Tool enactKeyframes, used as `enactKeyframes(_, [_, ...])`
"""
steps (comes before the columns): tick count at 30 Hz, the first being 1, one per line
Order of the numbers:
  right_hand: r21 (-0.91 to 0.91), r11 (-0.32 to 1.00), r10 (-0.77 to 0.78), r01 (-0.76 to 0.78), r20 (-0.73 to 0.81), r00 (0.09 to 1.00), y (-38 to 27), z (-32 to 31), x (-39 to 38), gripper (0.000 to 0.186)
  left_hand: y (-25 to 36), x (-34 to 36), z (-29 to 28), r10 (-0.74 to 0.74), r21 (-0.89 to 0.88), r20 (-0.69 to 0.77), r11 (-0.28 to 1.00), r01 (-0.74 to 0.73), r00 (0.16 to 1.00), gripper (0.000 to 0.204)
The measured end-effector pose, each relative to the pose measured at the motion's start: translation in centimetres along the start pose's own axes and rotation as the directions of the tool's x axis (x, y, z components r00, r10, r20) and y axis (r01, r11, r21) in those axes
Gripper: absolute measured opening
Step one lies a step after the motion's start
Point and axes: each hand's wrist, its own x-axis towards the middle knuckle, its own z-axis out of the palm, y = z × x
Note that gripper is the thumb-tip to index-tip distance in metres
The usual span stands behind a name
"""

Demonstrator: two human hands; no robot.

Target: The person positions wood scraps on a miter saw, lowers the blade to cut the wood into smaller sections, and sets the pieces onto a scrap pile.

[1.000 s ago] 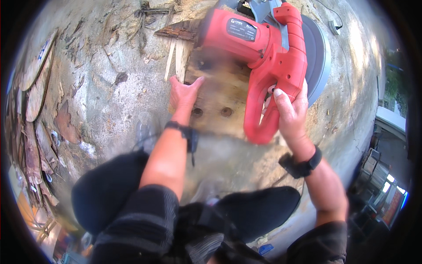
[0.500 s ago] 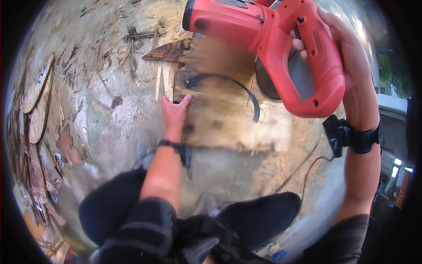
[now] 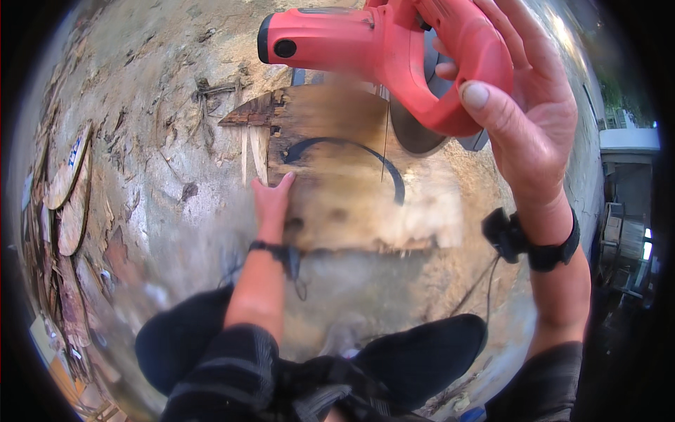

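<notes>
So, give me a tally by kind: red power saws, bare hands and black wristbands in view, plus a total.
Red power saw: 1
Hands (left hand, right hand): 2
Black wristbands (left wristband, right wristband): 2
Total: 5

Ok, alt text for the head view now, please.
The right hand holds a red power saw by its loop handle at the far side of a wooden board. The left hand is at the board's left edge; a dark arc curves across the board.
</notes>
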Motion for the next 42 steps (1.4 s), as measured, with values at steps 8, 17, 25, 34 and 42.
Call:
enactKeyframes(8, [0.054, 0.998, 0.026, -0.019, -0.140, 0.990, 1.1, -2.4, 7.9, 0.044, -1.5, 1.2, -0.9, 0.079, 0.014, -0.066, 0.997, -0.079, 0.995, 0.075])
enactKeyframes(17, [-0.223, 0.970, 0.063, -0.094, -0.144, 0.988, 1.0, -3.1, 11.9, 0.022, -1.9, 1.2, -0.3, 0.103, -0.004, -0.045, 0.995, -0.104, 0.994, 0.066])
enactKeyframes(25, [-0.307, 0.950, 0.054, -0.051, -0.001, 0.999, 0.2, -3.4, 10.7, 0.023, -2.0, 1.5, -0.4, 0.104, 0.036, -0.038, 0.994, -0.103, 0.994, 0.062])
enactKeyframes(34, [-0.472, 0.879, -0.056, -0.060, -0.227, 0.972, -0.3, -2.4, 7.6, 0.034, -3.0, 2.1, -0.1, 0.126, -0.031, -0.006, 0.992, -0.126, 0.992, 0.065])
enactKeyframes(42, [-0.499, 0.747, 0.292, -0.438, -0.346, 0.892, -0.4, -14.7, -6.2, 0.041, -3.9, 3.2, -0.1, 0.117, -0.024, 0.034, 0.993, -0.116, 0.993, 0.071])
